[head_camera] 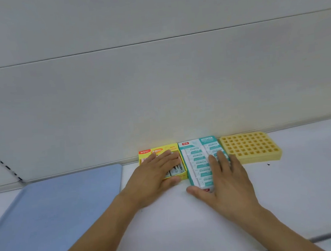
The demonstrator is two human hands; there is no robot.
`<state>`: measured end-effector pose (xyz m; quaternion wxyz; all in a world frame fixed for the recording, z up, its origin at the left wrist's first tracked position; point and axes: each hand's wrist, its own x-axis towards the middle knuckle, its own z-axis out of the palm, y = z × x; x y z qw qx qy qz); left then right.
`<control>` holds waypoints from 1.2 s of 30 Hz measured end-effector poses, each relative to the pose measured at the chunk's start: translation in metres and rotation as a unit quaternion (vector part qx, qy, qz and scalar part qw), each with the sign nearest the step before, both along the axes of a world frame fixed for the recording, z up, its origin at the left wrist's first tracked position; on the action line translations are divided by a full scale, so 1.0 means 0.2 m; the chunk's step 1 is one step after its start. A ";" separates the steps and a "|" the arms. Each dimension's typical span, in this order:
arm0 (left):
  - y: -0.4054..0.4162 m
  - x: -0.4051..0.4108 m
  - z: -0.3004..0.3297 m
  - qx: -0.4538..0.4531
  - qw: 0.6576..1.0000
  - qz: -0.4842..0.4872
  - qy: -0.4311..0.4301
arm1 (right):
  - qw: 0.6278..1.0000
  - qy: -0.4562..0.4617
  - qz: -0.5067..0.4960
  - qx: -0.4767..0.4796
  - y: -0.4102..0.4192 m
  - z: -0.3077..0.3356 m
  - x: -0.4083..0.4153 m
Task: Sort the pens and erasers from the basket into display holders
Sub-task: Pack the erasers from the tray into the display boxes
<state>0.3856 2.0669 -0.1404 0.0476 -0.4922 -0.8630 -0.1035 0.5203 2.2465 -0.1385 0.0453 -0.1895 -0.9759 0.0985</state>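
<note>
The white desk (188,222) runs up to a pale panelled wall (156,66), and everything sits in a row along its far edge. Toward the left edge lies a large blue mat (58,213), flat on the surface, with its far right corner near the yellow box.

The teal-and-white eraser box (198,162) is the longest of the three holders, standing open near the middle of the far edge with rows of teal-labelled erasers inside; a red tag with white characters sits at its far left corner, too small to read. The right hand (226,182) lies flat across its near right part, fingers straight and spread, thumb at the box's near end: a wide, open grip holding nothing.

Just to its right, close against it, sits the yellow foam pen holder (251,148), a block with a grid of square holes.

Touching the teal box's left side is the yellow eraser box (171,147), marked "M&G" on a red patch, "4B" in an orange oval and "30". The left hand (156,171) rests palm-down over its erasers, fingers straight, grip likewise open.
</note>
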 end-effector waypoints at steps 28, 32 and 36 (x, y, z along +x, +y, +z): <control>-0.19 0.07 -0.08 0.068 0.979 0.149 -0.123 | 0.974 -0.008 0.224 -0.025 -0.17 0.08 -0.17; -0.21 0.05 -0.12 0.083 0.982 0.130 -0.108 | 0.970 -0.025 0.241 -0.022 -0.18 0.08 -0.19; -0.19 0.05 -0.10 0.025 0.987 0.148 -0.056 | 0.968 -0.014 0.244 -0.064 -0.17 0.08 -0.23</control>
